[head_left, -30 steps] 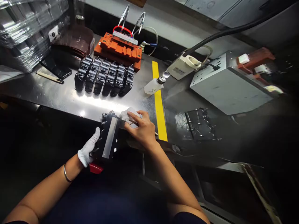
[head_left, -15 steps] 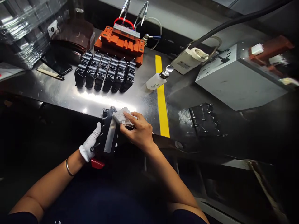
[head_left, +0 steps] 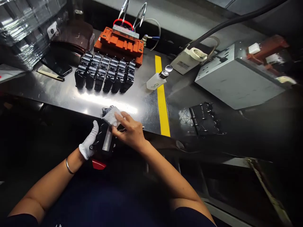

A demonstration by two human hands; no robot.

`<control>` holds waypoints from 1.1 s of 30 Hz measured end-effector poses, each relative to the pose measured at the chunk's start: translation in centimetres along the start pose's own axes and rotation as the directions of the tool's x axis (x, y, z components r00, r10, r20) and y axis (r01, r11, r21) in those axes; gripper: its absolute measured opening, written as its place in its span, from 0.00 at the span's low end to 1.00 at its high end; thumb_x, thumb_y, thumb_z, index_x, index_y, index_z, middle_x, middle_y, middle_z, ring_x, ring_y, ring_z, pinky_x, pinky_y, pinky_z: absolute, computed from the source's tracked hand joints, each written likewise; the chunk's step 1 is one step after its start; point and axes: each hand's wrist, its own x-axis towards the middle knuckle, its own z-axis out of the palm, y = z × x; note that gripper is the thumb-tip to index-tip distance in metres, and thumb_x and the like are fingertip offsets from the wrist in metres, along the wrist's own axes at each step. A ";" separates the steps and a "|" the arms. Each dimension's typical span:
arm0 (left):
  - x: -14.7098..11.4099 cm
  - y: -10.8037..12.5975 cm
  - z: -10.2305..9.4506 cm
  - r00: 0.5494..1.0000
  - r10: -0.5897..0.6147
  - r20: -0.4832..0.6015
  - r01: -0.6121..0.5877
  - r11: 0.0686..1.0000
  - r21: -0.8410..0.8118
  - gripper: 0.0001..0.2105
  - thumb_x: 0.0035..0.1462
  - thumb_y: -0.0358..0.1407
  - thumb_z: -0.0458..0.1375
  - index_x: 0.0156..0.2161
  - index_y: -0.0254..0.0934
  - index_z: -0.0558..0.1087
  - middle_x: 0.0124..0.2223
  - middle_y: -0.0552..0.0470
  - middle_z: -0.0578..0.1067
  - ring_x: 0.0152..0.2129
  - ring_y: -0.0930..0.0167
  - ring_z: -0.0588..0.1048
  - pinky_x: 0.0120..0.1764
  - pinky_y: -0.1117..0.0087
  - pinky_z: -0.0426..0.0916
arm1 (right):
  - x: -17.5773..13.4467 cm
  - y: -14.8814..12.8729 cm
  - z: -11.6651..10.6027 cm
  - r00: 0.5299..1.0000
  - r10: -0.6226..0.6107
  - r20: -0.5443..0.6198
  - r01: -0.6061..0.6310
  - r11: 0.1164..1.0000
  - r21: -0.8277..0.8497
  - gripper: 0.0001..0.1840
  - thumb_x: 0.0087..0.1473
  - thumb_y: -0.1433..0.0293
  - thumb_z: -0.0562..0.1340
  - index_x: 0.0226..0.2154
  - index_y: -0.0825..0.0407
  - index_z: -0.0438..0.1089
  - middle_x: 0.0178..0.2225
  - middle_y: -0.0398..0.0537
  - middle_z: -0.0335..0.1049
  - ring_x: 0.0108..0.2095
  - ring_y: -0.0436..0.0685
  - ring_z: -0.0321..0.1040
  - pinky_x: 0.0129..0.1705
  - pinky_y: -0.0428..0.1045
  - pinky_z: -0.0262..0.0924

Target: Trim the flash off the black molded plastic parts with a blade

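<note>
Seen from a head-worn camera, a person's two hands worked at the near edge of a metal bench (head_left: 146, 101); the left hand (head_left: 88, 143), in a white glove, held a ribbed black part (head_left: 100, 135), its grip closed on the left side of the part, with the thumb pointing up along that edge; the black part was tilted in front of the bench edge, its far end overlapping the edge in view, and whether it touched the metal could not be told; a pale strip (head_left: 107, 141) ran lengthwise along its upper face.

The right hand (head_left: 131, 130), bare, had its grip pinching a crumpled white cloth (head_left: 111, 116) between thumb and fingers; the cloth lay over the far end of the strip; a red object (head_left: 98, 164) showed just below the glove.

Beyond the hands, a row of six black pieces (head_left: 104, 74) stood on the bench, in front of an orange fixture (head_left: 120, 44); to their right, a white bottle (head_left: 155, 82) with a metallic top stood by a yellow stripe (head_left: 163, 113); farther right was a large grey box (head_left: 236, 78).
</note>
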 end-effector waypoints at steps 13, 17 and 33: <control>0.0 0.8 -0.4 0.999 -0.001 -0.032 0.006 0.990 0.144 0.42 0.47 0.68 0.46 0.52 0.33 0.72 0.35 0.42 0.79 0.25 0.64 0.78 0.31 0.62 0.74 | 1.4 0.7 0.8 0.999 0.030 0.037 -0.031 0.999 0.023 0.23 0.48 0.64 0.65 0.49 0.46 0.72 0.48 0.49 0.74 0.38 0.57 0.74 0.34 0.47 0.68; 0.2 0.9 -0.6 0.999 -0.031 -0.015 0.033 0.987 0.156 0.43 0.47 0.68 0.44 0.52 0.33 0.72 0.36 0.40 0.79 0.27 0.61 0.79 0.30 0.60 0.74 | 0.9 0.9 1.1 0.994 0.103 -0.022 -0.104 0.995 -0.013 0.23 0.48 0.64 0.64 0.49 0.48 0.72 0.48 0.52 0.73 0.38 0.59 0.74 0.34 0.49 0.69; -2.9 0.5 1.5 0.904 0.419 -0.086 -0.356 0.847 0.394 0.27 0.52 0.53 0.61 0.53 0.38 0.70 0.38 0.51 0.78 0.33 0.69 0.78 0.35 0.71 0.74 | 1.0 8.0 -1.8 0.844 0.527 -0.100 -0.530 0.848 -0.009 0.21 0.59 0.55 0.51 0.46 0.51 0.67 0.45 0.57 0.71 0.42 0.64 0.70 0.39 0.57 0.64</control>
